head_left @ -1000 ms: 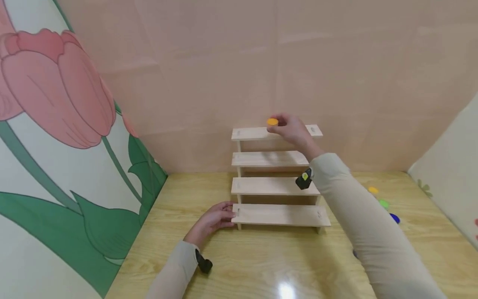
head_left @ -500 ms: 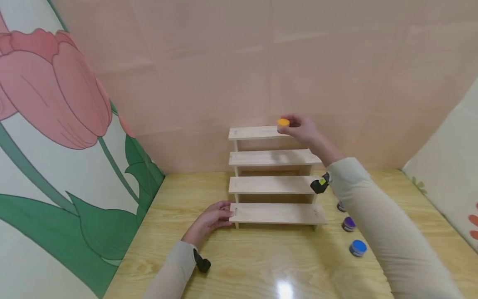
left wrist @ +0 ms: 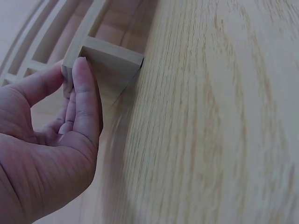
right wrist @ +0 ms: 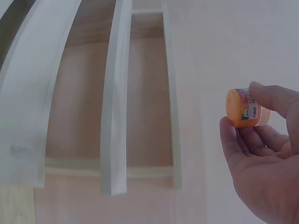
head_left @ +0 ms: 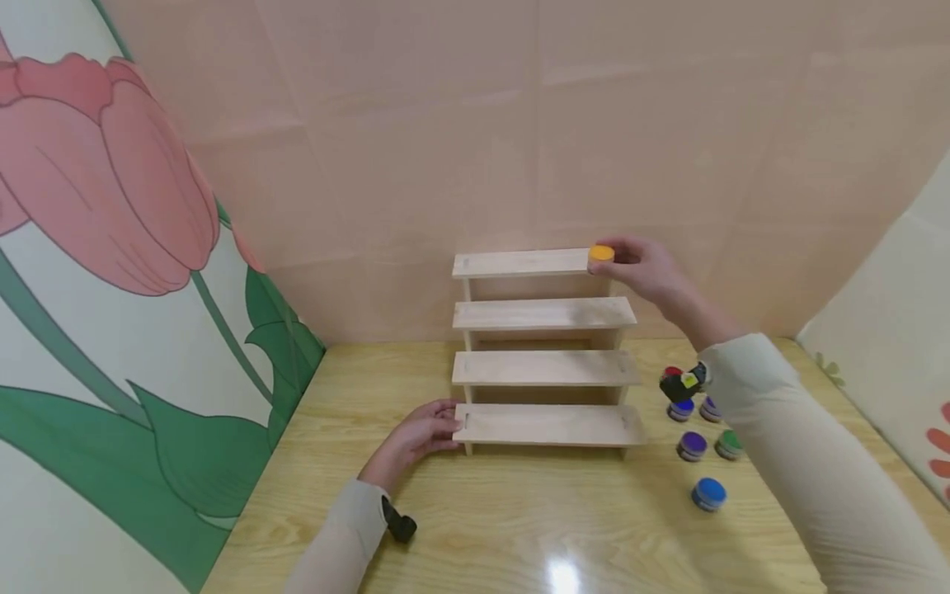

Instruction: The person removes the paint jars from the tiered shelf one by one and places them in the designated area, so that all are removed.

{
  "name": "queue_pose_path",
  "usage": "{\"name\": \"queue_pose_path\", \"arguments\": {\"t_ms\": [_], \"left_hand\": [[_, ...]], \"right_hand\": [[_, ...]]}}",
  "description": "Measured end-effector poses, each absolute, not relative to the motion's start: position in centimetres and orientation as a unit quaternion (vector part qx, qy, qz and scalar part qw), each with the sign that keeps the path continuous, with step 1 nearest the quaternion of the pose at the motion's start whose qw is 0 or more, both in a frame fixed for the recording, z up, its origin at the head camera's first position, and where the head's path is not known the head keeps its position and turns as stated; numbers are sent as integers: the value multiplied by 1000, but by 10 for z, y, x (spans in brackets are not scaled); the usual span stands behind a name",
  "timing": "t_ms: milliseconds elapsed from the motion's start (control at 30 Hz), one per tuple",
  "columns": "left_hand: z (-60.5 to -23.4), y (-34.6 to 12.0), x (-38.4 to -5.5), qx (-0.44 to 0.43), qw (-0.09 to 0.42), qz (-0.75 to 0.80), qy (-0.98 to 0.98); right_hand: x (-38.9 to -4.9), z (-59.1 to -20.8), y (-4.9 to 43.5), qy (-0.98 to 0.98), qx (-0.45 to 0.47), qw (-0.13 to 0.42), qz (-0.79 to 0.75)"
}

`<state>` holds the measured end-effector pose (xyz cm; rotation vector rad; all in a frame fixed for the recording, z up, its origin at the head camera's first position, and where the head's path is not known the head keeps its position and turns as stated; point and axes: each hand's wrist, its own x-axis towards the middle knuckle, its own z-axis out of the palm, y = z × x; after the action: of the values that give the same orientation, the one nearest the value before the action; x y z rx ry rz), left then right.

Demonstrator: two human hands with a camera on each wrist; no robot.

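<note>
A pale wooden rack point(head_left: 549, 425) with stepped shelves stands on the table against the back wall. My left hand point(head_left: 421, 433) pinches the left end of its lowest board; in the left wrist view, the thumb and fingers grip the board end point(left wrist: 68, 77). My right hand point(head_left: 653, 268) holds a small orange-lidded jar point(head_left: 600, 254) at the right end of the top shelf point(head_left: 519, 263). In the right wrist view, the labelled jar point(right wrist: 244, 108) sits between thumb and fingers, apart from the rack's boards point(right wrist: 114, 98).
Several small jars stand on the table right of the rack, among them a blue jar point(head_left: 709, 494), a purple jar point(head_left: 693, 446) and a green jar point(head_left: 730, 445). My right forearm point(head_left: 824, 462) passes over that side. A flower-patterned wall point(head_left: 111, 272) borders the left.
My right hand has moved right along the top shelf with the orange jar and come slightly lower. More jars on the right have come into view. The left hand keeps its grip.
</note>
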<state>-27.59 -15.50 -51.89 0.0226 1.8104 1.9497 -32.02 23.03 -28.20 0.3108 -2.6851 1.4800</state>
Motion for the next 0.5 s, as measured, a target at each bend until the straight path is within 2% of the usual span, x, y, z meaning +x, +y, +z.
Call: {"name": "queue_pose_path", "arguments": {"t_ms": [500], "left_hand": [[-517,-155,-277,5,227,716,661]], "right_hand": [[-290,-295,274,-880,93,35,465]]}}
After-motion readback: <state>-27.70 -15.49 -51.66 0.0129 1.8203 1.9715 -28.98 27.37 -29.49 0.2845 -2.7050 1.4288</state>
